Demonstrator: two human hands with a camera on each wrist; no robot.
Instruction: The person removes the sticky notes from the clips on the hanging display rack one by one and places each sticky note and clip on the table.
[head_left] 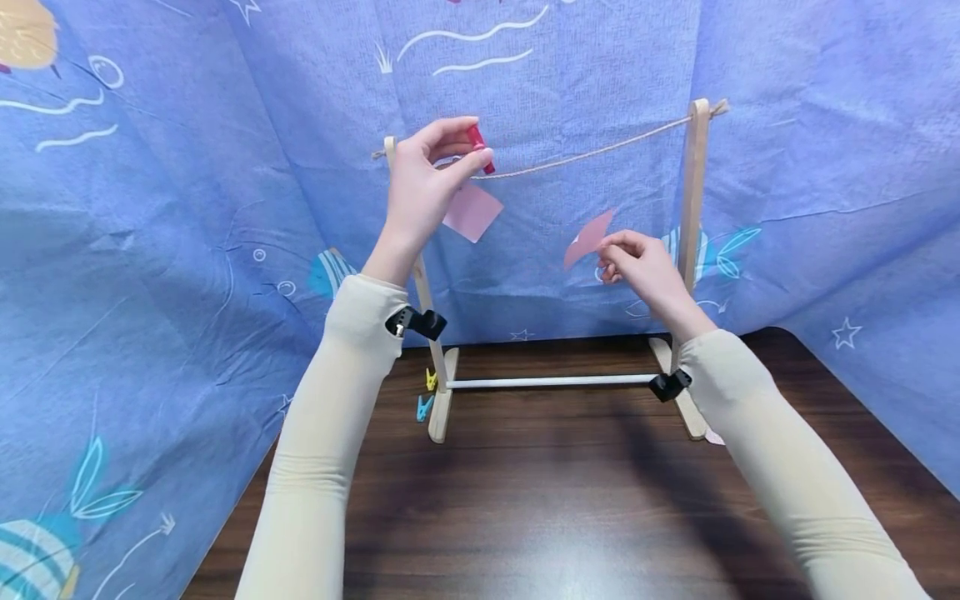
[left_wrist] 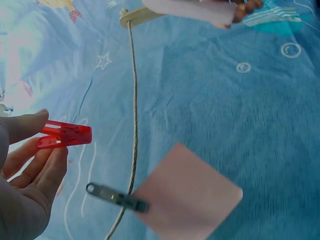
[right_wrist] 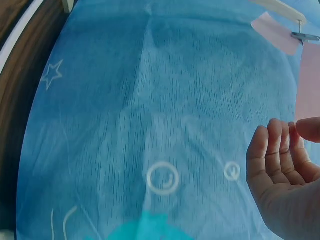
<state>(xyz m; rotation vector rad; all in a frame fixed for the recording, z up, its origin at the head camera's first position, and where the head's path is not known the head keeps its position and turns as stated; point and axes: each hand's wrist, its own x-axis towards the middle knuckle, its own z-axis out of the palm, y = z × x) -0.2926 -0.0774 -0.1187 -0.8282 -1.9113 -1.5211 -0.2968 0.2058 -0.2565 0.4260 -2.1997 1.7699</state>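
My left hand pinches a red clothespin between thumb and fingers, just above the rope. In the left wrist view the pin's closed end points toward the rope, apart from it. A square of pink paper hangs by one corner from the rope under a grey clothespin. To the right and lower, my right hand pinches another piece of pink paper at its edge, away from the rope. The right wrist view shows only part of that paper.
The rope sags between two wooden posts, joined low down by a white rod. A yellow clothespin and a blue one lie by the left foot. Pink paper shows by the right foot on the dark table.
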